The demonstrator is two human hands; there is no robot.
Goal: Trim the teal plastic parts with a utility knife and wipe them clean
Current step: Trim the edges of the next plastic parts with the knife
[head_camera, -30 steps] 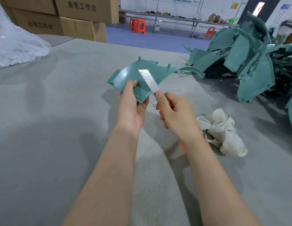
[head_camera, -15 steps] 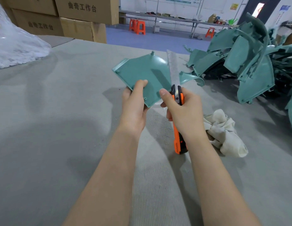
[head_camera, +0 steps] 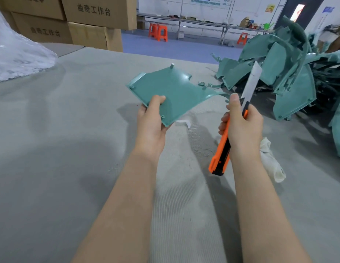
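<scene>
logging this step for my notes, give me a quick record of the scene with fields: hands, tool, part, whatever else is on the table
left hand: left hand grips the teal part by its near corner, thumb on top
right hand: right hand holds the utility knife by its orange handle
blade: blade extended, pointing up and away, apart from the held part
cloth: cloth crumpled on the grey table, beside the right forearm
other parts: pile of teal parts at far right
background: cardboard boxes far left
</scene>
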